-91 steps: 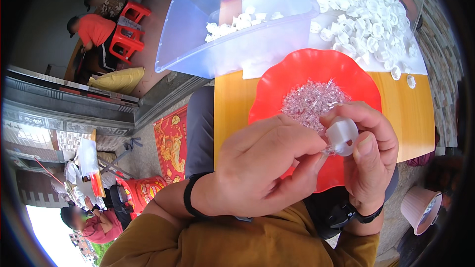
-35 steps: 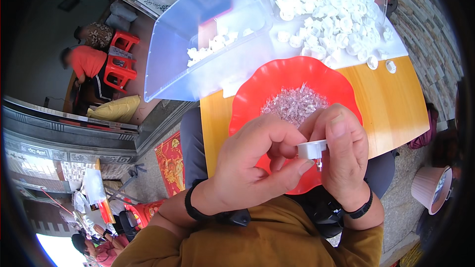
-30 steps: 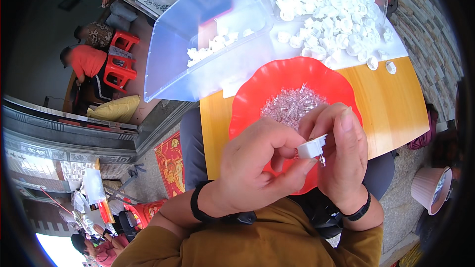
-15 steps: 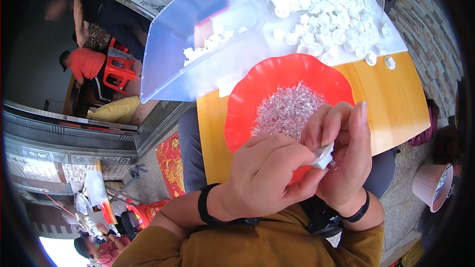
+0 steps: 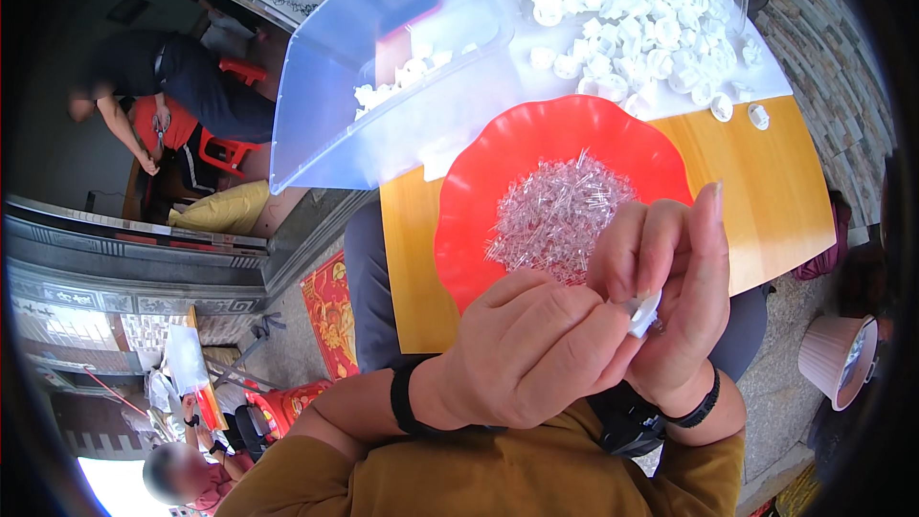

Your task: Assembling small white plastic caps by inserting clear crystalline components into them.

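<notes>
Close in front of my body, both hands meet over a small white plastic part. My left hand is closed on it from the left, and its fingers hide much of it. Curled around its other side, my right hand grips the part too, with the forefinger stretched upward. A bit of clear plastic shows at the part's right edge. Just beyond the hands stands a red scalloped bowl, holding a pile of small clear plastic pieces.
A translucent bin with some white parts stands at the table's far left. White parts are heaped at the far right on the wooden table. A pale bucket is on the floor at right. Other people are at left.
My left fingers have closed further over the white part, which now shows less. Both hands have shifted slightly right. At left, a person has bent over the seated one in red.
</notes>
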A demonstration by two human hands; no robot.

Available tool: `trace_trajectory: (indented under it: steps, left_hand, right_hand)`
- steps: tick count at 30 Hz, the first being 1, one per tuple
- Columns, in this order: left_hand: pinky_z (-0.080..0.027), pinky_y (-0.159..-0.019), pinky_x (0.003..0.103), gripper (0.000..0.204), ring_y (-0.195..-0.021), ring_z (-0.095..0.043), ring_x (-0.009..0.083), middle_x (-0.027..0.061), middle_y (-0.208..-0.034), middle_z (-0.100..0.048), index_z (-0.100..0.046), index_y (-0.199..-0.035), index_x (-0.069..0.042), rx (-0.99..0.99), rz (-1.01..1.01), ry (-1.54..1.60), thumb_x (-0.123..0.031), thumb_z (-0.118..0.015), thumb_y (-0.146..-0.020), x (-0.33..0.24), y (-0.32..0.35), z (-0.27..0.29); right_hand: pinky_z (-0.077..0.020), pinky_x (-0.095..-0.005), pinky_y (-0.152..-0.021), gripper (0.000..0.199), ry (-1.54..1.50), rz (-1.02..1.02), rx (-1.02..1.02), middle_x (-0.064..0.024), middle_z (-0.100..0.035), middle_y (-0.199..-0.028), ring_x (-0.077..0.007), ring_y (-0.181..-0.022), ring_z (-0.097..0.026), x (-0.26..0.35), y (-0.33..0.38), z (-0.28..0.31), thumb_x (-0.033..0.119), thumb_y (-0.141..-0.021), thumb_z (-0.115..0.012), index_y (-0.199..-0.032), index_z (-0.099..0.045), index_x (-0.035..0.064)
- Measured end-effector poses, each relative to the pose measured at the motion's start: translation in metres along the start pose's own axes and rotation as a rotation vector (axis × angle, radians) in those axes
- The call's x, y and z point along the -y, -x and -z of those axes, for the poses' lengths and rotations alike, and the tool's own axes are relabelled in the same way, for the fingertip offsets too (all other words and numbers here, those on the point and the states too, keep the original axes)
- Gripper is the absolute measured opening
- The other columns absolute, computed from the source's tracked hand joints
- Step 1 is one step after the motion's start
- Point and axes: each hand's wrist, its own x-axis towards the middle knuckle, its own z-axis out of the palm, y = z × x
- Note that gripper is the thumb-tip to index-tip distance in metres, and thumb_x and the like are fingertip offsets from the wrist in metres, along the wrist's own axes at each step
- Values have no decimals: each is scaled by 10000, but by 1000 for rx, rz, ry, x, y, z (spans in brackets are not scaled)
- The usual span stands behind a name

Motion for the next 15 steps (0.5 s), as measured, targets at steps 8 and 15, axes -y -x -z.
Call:
trace_trajectory:
  steps: [8,15]
  left_hand:
    - [-485,-544,291,230,-620,-555,200,58,-769,-562,-573,-855,-27,46,-72,-52,-114,-716,-698,-3,4,3]
    - [-496,-525,288,208,-606,-557,185,79,-751,-573,-563,-862,7,61,-157,-84,-109,-687,-742,-2,4,4]
  right_hand:
    - [-292,-242,-414,541,-22,37,2,-37,-352,-463,-111,-409,-279,-4,2,2,415,-969,-231,-519,-316,126]
    - [-254,-240,-408,551,-39,27,-76,-17,-342,-448,-97,-394,-264,1,3,-5,433,-962,-261,-496,-311,144]
